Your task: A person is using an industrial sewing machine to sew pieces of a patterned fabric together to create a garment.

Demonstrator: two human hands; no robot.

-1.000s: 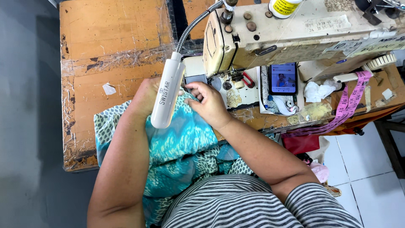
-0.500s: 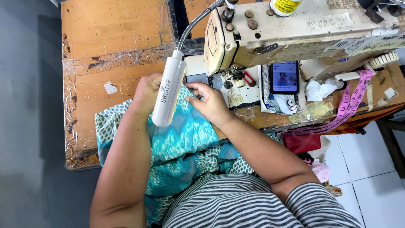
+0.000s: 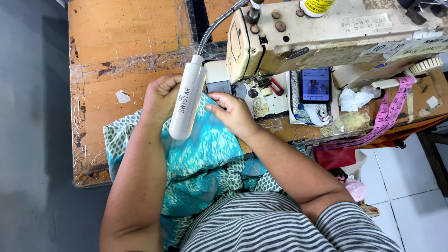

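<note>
A turquoise patterned fabric (image 3: 205,149) lies across the table edge and into my lap. My left hand (image 3: 160,97) presses on its far edge, fingers curled, partly hidden behind a white gooseneck lamp (image 3: 187,105). My right hand (image 3: 233,114) rests on the fabric just in front of the needle area of a cream sewing machine (image 3: 326,35), fingers pinching the cloth. The needle itself is hard to make out.
The worn orange wooden table (image 3: 121,42) has taped, scratched patches and a paper scrap (image 3: 122,97). A phone (image 3: 315,84) with a lit screen leans by the machine. A pink measuring tape (image 3: 385,119) hangs over the right edge; crumpled white cloth (image 3: 354,99) lies nearby.
Both hands have shifted slightly toward the machine, easing the fabric forward. The rest stays as it was.
</note>
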